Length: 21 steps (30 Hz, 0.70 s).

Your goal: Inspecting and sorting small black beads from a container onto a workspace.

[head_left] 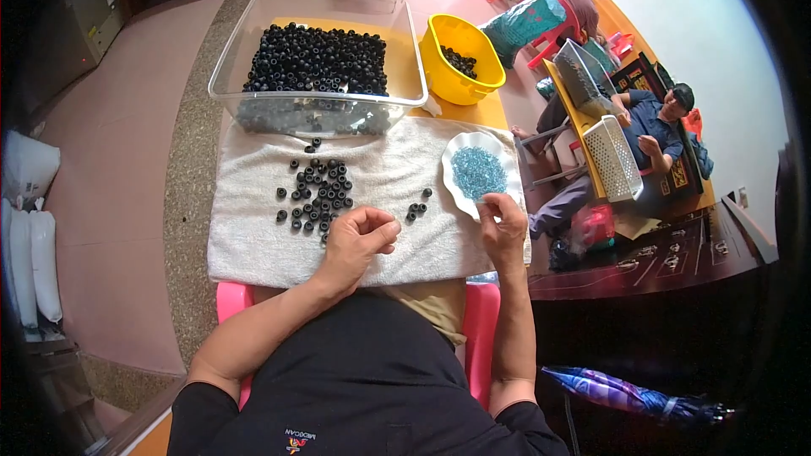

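My left hand (361, 241) hovers over the towel beside a loose group of small black ring-shaped pieces (325, 190). Its thumb and fingers are pressed together, and whatever lies between them is hidden. At the near rim of a white scalloped dish (452, 181), my right hand (504, 226) has its fingertips drawn together against a heap of tiny clear-blue pieces (479, 172). I cannot make out whether a piece is in that pinch. Between my hands, a smaller cluster of black ring-shaped pieces (417, 207) lies on the white towel (253, 169).
Beyond the towel stands a clear plastic bin (318, 110) holding many black pieces. A yellow tub (463, 89) with some more is to its right. Two people sit at tables on the right. A folded umbrella (634, 393) lies at lower right; white sacks (34, 262) stand left.
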{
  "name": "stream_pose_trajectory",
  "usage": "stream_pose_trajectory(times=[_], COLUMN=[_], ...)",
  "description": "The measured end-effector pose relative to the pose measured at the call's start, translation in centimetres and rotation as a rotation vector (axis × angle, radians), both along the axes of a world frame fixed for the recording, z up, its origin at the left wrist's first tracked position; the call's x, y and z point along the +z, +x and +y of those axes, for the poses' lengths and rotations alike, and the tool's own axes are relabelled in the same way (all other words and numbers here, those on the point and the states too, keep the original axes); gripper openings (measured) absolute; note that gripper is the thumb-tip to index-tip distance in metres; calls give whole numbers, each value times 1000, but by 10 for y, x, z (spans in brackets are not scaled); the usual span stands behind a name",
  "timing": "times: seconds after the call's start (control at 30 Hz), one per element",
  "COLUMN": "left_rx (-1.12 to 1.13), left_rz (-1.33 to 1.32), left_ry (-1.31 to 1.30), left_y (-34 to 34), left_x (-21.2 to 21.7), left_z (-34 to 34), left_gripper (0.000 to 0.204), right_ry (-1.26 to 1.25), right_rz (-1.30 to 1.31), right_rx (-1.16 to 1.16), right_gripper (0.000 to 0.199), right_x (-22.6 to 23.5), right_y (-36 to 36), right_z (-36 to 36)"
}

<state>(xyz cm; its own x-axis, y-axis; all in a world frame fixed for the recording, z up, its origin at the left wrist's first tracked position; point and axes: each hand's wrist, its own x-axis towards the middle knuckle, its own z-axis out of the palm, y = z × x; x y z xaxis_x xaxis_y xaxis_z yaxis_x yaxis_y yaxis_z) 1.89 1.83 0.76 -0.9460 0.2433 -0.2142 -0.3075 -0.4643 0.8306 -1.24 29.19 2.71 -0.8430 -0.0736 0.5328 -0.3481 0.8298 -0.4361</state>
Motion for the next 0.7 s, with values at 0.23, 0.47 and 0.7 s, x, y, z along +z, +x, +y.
stream_pose_trajectory(times=[0.23,0.47,0.7], left_rx=[-25,-126,-269], left_rz=[1,24,49], left_ry=[10,83,177], left_y=[0,2,2], left_x=[-3,1,2], left_z=[2,1,-3], left_gripper=[13,14,15], right_ry=[-357,-743,-716], right_rz=[-265,-677,-803], right_rx=[56,289,452], right_gripper=[11,16,8], right_x=[-2,15,22], right_y=[11,26,25], right_z=[-12,-60,-70])
